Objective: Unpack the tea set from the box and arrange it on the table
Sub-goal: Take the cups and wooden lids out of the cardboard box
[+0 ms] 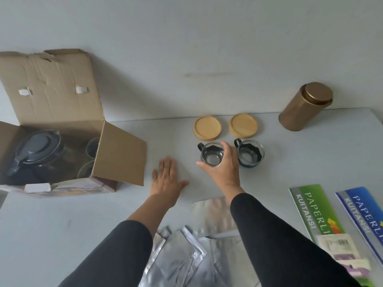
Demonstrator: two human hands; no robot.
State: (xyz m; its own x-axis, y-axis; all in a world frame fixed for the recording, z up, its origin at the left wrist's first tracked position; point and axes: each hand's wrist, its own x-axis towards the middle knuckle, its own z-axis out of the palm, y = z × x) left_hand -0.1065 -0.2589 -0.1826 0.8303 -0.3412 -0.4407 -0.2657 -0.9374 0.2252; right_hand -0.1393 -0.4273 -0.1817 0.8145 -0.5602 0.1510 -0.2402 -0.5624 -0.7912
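On the white table (62,220) | right hand (224,168) fingers curled around left glass cup (211,156), beside second cup (249,153) | left hand (165,179) flat, fingers spread, holding nothing | teapot (37,154) inside open box (116,154) | two wooden coasters (207,127) just behind cups

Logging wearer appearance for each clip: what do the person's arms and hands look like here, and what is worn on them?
Both arms wear close-fitting black long sleeves, pushed up short of the wrists. The left hand and right hand are bare: no gloves, and no rings, watch or markings visible.
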